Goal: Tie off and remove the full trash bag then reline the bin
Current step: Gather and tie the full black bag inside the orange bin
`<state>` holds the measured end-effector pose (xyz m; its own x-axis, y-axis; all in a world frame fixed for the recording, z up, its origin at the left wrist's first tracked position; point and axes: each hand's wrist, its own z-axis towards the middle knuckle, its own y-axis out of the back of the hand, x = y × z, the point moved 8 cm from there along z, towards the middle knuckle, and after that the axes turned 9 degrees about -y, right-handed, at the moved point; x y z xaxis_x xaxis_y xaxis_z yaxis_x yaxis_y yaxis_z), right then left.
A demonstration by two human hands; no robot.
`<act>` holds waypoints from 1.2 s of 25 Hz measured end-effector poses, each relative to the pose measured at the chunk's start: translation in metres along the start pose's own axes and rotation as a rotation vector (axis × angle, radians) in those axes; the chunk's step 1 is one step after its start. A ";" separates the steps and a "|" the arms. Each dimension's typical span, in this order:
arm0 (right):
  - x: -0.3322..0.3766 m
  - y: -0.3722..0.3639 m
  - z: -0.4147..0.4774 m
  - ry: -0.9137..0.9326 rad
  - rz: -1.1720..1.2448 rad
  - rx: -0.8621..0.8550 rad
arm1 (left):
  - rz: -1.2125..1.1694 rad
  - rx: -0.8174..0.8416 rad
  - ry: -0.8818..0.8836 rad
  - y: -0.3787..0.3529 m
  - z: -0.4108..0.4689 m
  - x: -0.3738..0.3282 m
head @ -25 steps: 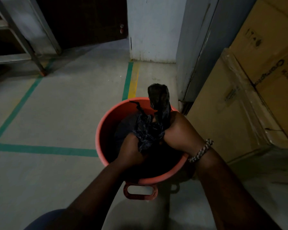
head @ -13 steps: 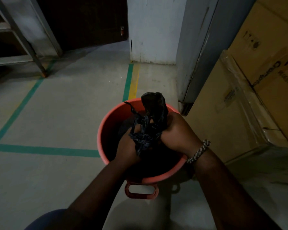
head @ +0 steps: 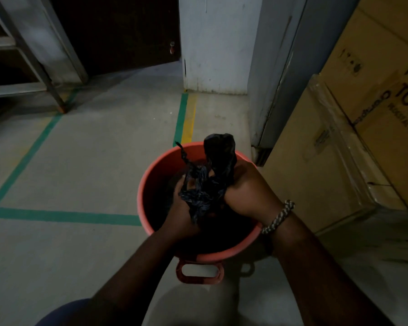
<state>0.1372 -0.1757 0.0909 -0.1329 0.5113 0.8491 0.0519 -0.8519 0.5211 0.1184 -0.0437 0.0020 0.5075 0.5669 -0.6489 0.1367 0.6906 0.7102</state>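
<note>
I see both hands down in the mouth of the red bin (head: 144, 196), which stands on the concrete floor (head: 80, 161), its handle (head: 199, 271) at the near edge toward me. The black trash bag (head: 205, 191) sits inside the bin, its gathered top bunched up between the two hands. My right hand (head: 247, 191) is clenched around one twisted tail of the bag; that tail sticks up out of the fist, above the far rim. My left hand (head: 181, 208) is closed on the crumpled lower bunch, fingers wrapped into the plastic; a thinner twisted strand rises from it toward the far-left rim. The two hands are touching or nearly so, bag neck pinched between them. Can't tell if a knot is formed, too dark and crumpled. The bag body below is lost in shadow. A braided bracelet (head: 278, 216) is on the right wrist, over the bin's right rim. Cardboard boxes (head: 339, 142) stand just right of the bin. Green floor tape (head: 64, 216) runs left of the bin.
</note>
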 end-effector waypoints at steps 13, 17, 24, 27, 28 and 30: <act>-0.042 -0.008 0.010 -0.258 0.132 -0.001 | -0.141 0.126 0.306 -0.037 -0.006 0.036; -0.053 -0.007 0.004 -0.434 0.413 0.083 | -0.092 -0.162 0.084 -0.014 0.014 0.008; -0.064 0.010 0.001 -0.491 0.295 0.109 | -0.156 -0.186 0.348 -0.021 0.014 0.037; -0.044 -0.019 -0.002 -0.354 0.152 0.190 | -0.125 -0.082 0.314 -0.039 0.017 0.030; -0.044 -0.024 -0.001 -0.295 0.039 0.139 | -0.107 -0.068 0.321 -0.043 0.015 0.030; -0.050 -0.021 0.004 -0.256 -0.166 0.011 | -0.064 -0.052 0.282 -0.051 0.005 0.027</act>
<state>0.1468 -0.1830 0.0382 0.1131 0.6570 0.7454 0.0617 -0.7534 0.6547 0.1296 -0.0656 -0.0501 0.2419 0.6186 -0.7475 0.1130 0.7472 0.6549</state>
